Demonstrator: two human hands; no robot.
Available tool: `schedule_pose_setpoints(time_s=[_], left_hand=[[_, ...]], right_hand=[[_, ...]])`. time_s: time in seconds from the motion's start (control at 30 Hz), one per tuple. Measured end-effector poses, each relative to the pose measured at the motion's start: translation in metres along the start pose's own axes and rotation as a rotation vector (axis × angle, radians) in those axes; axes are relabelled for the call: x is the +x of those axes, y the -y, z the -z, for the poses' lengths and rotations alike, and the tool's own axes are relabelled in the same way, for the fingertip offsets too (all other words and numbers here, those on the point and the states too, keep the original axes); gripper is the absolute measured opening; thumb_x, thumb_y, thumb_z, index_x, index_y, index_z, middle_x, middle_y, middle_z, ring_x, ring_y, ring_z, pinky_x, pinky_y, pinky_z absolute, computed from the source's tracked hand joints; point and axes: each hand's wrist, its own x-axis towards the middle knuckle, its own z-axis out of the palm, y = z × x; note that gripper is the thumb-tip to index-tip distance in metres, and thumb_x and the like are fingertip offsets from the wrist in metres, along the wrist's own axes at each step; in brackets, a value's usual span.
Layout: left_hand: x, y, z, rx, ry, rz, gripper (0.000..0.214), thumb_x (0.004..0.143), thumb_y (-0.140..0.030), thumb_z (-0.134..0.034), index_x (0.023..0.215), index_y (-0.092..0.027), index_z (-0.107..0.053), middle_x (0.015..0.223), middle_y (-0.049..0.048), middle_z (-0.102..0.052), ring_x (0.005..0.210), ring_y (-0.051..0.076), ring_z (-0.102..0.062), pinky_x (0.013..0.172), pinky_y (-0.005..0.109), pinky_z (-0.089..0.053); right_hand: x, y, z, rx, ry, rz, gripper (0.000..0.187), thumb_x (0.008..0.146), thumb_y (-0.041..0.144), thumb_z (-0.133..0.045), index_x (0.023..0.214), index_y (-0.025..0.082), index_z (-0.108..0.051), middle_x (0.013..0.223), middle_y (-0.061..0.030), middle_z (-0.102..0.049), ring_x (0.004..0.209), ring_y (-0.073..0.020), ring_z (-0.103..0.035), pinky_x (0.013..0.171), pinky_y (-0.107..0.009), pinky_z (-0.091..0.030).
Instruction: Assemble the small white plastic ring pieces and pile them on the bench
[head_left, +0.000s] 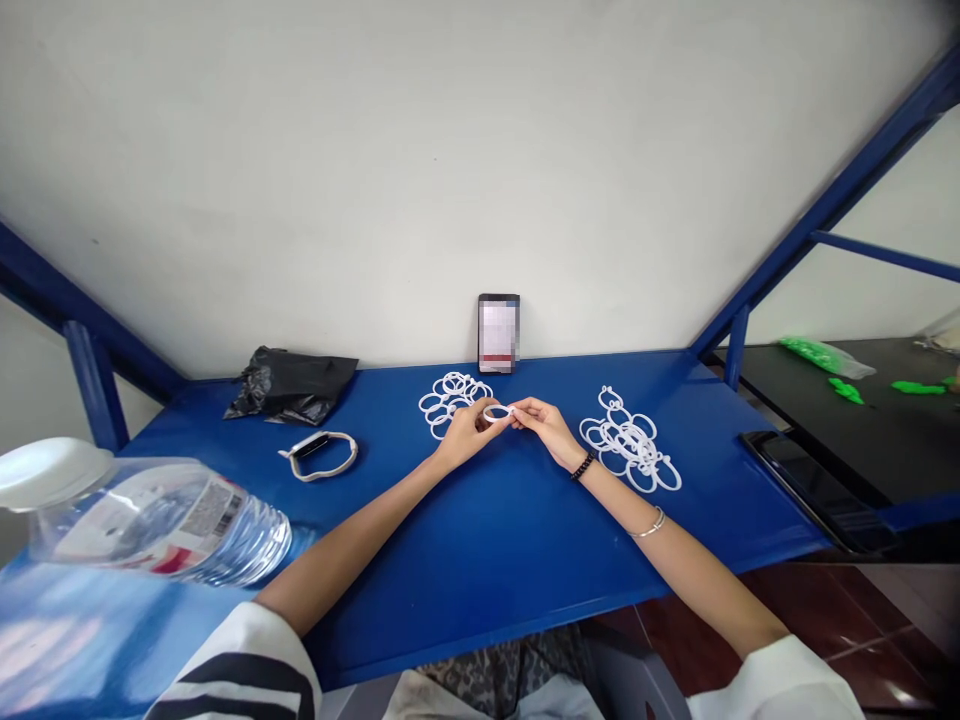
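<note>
Between my two hands, a white ring (497, 413) is held just above the blue table. My left hand (469, 428) pinches its left side. On its right side the fingertips of my right hand (541, 425) are closed, near a small knob on the ring. Partly behind my left hand lies a pile of white rings (442, 400). Another pile of white rings (634, 440), overlapping one another and each with a small loop or knob, lies to the right of my right hand.
A phone (499, 335) leans upright against the wall. At left are a black plastic bag (296, 385), a smartwatch (322, 455) and a large water bottle (165, 520). A dark phone (817, 490) lies at the right edge of the blue table (510, 560). Bright green pieces (825, 355) sit beyond.
</note>
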Motion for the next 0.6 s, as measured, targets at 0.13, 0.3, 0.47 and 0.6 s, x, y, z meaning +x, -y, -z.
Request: schedule_pose_setpoints(time_s=[0.13, 0.3, 0.47, 0.6], left_hand=[[-0.0001, -0.0004, 0.0001, 0.009, 0.007, -0.011, 0.044, 0.08, -0.056, -0.059, 0.098, -0.015, -0.061, 0.064, -0.0014, -0.059, 0.052, 0.011, -0.052, 0.05, 0.022, -0.041], [-0.0008, -0.0001, 0.0, -0.007, 0.002, -0.015, 0.042, 0.081, -0.055, -0.059, 0.094, -0.016, -0.059, 0.063, -0.0026, -0.056, 0.051, 0.009, -0.049, 0.049, 0.021, -0.037], [-0.0005, -0.0009, 0.001, -0.017, 0.024, 0.002, 0.041, 0.081, -0.056, -0.057, 0.091, -0.016, -0.058, 0.065, -0.0016, -0.058, 0.055, 0.011, -0.05, 0.052, 0.022, -0.038], [0.0013, -0.0011, 0.0027, -0.001, 0.082, -0.013, 0.041, 0.088, -0.055, -0.047, 0.083, -0.016, -0.058, 0.067, 0.0003, -0.059, 0.057, 0.012, -0.052, 0.055, 0.024, -0.039]], right_hand=[[0.0003, -0.0014, 0.0001, -0.005, 0.005, 0.009, 0.031, 0.071, 0.046, -0.077, 0.085, 0.02, -0.069, 0.078, -0.002, -0.069, 0.073, -0.0151, -0.063, 0.076, -0.031, -0.049], [-0.001, 0.0026, -0.0015, 0.015, 0.01, 0.0, 0.03, 0.072, 0.045, -0.076, 0.087, 0.02, -0.07, 0.077, -0.0018, -0.069, 0.073, -0.0146, -0.062, 0.075, -0.03, -0.049], [-0.0025, 0.0064, -0.0027, 0.002, 0.023, -0.014, 0.031, 0.072, 0.047, -0.075, 0.087, 0.02, -0.071, 0.078, -0.0026, -0.07, 0.073, -0.0151, -0.062, 0.075, -0.03, -0.049], [-0.0036, 0.007, -0.0033, -0.024, 0.026, -0.019, 0.033, 0.072, 0.05, -0.075, 0.084, 0.019, -0.07, 0.076, -0.0028, -0.069, 0.073, -0.0158, -0.062, 0.074, -0.031, -0.048]])
